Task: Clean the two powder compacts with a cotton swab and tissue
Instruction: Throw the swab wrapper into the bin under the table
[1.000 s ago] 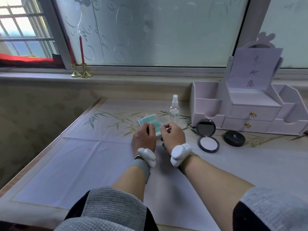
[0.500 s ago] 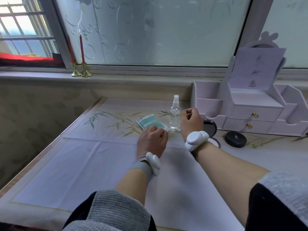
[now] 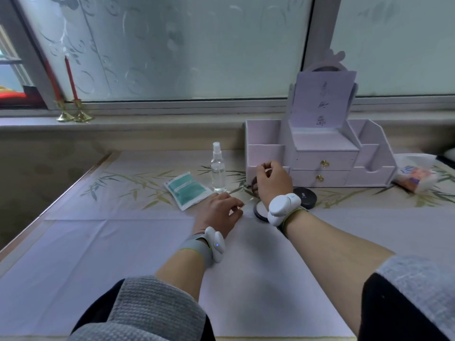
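1. White cotton tip first: the cotton swab [image 3: 247, 202] is now out and pinched in the left hand [image 3: 219, 211], which has slid right from the teal packet [image 3: 188, 190]. Its tip points at the open compact [image 3: 258, 214].
2. A second ago both hands were together at the packet. Now the right hand [image 3: 273, 183] has left it and reached across to the open compact, fingers curled round the raised mirror lid, as far as I can see from behind the knuckles.
3. I take that to mean fetching the swab is done and the first compact is being steadied for swabbing; no cleaning has begun.
4. The open compact lies just right of the swab, its pale pan partly hidden by the right wrist. The closed compact [image 3: 309, 196] sits beside it, untouched, lid down, contents unseen.
5. The spray bottle [image 3: 218, 172] stands upright behind the left hand with clear liquid in it.
6. The organiser [image 3: 266, 156] has both drawers shut; its open bins show nothing I can make out.
7. The tissue pack [image 3: 416, 179] lies far right, well apart from both hands.
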Available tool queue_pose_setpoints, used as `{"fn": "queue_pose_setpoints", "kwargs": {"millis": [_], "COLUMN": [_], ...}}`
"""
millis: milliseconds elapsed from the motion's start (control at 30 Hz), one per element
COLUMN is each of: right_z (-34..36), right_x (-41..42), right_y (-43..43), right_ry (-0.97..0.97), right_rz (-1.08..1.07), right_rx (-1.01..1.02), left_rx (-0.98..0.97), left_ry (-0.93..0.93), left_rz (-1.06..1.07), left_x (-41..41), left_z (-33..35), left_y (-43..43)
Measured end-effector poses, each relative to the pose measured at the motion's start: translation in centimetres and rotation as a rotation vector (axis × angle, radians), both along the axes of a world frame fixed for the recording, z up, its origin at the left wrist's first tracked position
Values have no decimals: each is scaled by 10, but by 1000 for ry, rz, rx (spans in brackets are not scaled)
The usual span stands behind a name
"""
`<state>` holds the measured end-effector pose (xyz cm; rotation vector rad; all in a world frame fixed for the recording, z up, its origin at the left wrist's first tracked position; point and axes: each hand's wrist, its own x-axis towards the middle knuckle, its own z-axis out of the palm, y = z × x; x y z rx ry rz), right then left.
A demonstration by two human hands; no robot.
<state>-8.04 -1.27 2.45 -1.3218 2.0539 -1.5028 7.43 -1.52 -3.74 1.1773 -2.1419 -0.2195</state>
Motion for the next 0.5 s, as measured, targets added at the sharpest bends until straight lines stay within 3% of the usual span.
{"fn": "queue_pose_setpoints", "kwargs": {"millis": [100,500], "right_z": [2,-7], "right_x": [-9,-28], "right_y": [1,8], "right_ry": [-128,-149], "right_rz": [-51,-22], "right_rx": [-36,16], "left_rx": [15,112], "left_ry": [-28,45], "left_rz": [-19,29], "left_x": [-11,-18], "left_z": [0,-4], "left_y": [0,1]}}
